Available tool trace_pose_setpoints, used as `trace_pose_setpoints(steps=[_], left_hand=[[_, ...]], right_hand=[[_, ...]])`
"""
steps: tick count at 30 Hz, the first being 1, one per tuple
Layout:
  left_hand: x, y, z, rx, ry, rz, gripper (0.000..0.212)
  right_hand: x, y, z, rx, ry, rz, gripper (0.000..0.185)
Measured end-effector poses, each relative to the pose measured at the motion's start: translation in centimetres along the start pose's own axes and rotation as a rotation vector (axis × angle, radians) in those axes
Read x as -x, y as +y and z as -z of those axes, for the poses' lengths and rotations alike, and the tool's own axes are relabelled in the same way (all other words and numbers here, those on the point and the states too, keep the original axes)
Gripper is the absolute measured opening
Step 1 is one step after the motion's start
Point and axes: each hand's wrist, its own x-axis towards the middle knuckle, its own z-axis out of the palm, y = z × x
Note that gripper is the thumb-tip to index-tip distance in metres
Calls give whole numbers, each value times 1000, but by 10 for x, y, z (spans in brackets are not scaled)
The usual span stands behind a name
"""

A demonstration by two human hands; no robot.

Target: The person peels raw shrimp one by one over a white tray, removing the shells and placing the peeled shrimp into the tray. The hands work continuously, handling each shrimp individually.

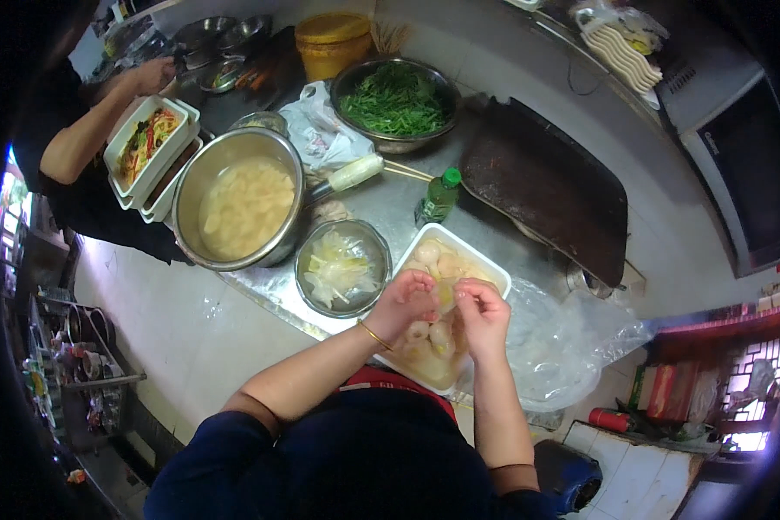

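My right hand pinches a thin, translucent pale-yellow piece of food between thumb and fingers. My left hand, with curled fingers, is at the piece's other side; whether it grips the piece cannot be seen clearly. Both hands are above a white rectangular tray. Inside the tray, pale round bulb-like pieces lie in cloudy liquid, partly covered by my hands. Left of the tray stands a metal bowl with pale, limp torn pieces in it.
A large pot of pale slices in liquid stands left, its wrapped handle pointing right. Behind are a green-capped bottle, a bowl of greens and a dark board. Clear plastic lies right. Another person's arm is at left.
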Motion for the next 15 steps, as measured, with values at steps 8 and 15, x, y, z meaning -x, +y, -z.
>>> trace_pose_setpoints(steps=[8, 15], left_hand=[[-3, -10, -46, 161, 72, 42, 32], [-8, -13, -27, 402, 87, 23, 22]], right_hand=[[2, -5, -1, -284, 14, -76, 17], [5, -23, 22, 178, -275, 209, 25]])
